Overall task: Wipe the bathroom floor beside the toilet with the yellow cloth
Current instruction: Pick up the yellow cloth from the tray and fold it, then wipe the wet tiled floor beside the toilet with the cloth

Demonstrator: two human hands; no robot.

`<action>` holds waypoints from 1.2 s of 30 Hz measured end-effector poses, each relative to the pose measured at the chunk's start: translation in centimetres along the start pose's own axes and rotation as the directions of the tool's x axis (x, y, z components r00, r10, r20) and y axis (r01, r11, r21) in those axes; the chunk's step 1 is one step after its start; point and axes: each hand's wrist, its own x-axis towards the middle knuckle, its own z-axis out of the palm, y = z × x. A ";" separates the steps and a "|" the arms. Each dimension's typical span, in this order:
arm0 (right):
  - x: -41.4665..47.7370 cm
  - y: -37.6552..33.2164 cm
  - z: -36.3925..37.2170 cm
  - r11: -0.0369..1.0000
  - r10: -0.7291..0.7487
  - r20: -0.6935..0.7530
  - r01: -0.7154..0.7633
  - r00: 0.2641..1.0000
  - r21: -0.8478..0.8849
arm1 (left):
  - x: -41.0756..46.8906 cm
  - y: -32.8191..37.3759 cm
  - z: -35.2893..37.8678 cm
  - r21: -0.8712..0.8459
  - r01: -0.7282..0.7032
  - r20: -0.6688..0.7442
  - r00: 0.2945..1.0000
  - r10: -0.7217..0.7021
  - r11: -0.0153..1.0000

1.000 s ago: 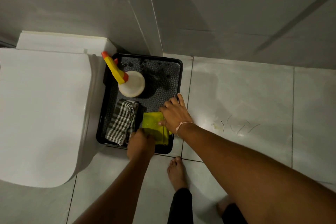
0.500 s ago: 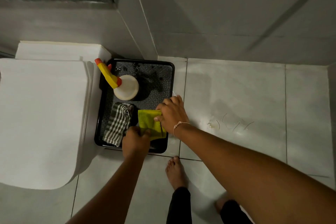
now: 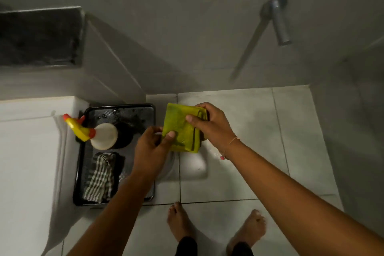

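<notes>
The folded yellow cloth (image 3: 180,130) hangs in the air above the pale floor tiles (image 3: 239,131), just right of the black tray (image 3: 116,108). My left hand (image 3: 152,147) pinches its lower left corner. My right hand (image 3: 212,123) grips its upper right edge, thumb on top. The white toilet (image 3: 27,162) fills the left side, its lid down.
The black tray sits on the floor between toilet and wall, holding a white spray bottle (image 3: 97,134) with a yellow nozzle and a checked cloth (image 3: 99,176). My bare feet (image 3: 180,222) stand on the tiles below. A metal handle (image 3: 279,21) sticks out from the wall.
Both hands have lifted the yellow cloth out of the tray and carried it right, over the floor tiles. The camera has pulled up and back, showing more wall.
</notes>
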 end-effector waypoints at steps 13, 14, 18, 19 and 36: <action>-3.8 17.6 -16.6 0.756 0.461 -0.057 -0.359 0.885 0.547 | 1.5 -9.8 20.9 0.153 0.067 0.416 0.901 -0.126 0.986; -3.6 20.0 -16.8 0.742 0.495 -0.082 -0.372 0.865 0.558 | 2.0 -12.1 22.0 0.204 0.078 0.431 0.888 -0.161 0.976; -2.6 29.4 -16.3 0.692 0.599 -0.128 -0.430 0.791 0.579 | 4.1 -21.4 25.1 0.419 0.075 0.435 0.858 -0.273 0.905; -2.2 31.6 -16.0 0.685 0.618 -0.130 -0.449 0.776 0.574 | 4.7 -23.6 25.6 0.457 0.064 0.436 0.853 -0.286 0.887; 8.0 49.4 -11.4 0.656 -0.238 -0.195 0.009 0.951 -0.755 | 20.6 -42.3 19.4 0.895 -0.419 0.420 0.907 0.026 0.153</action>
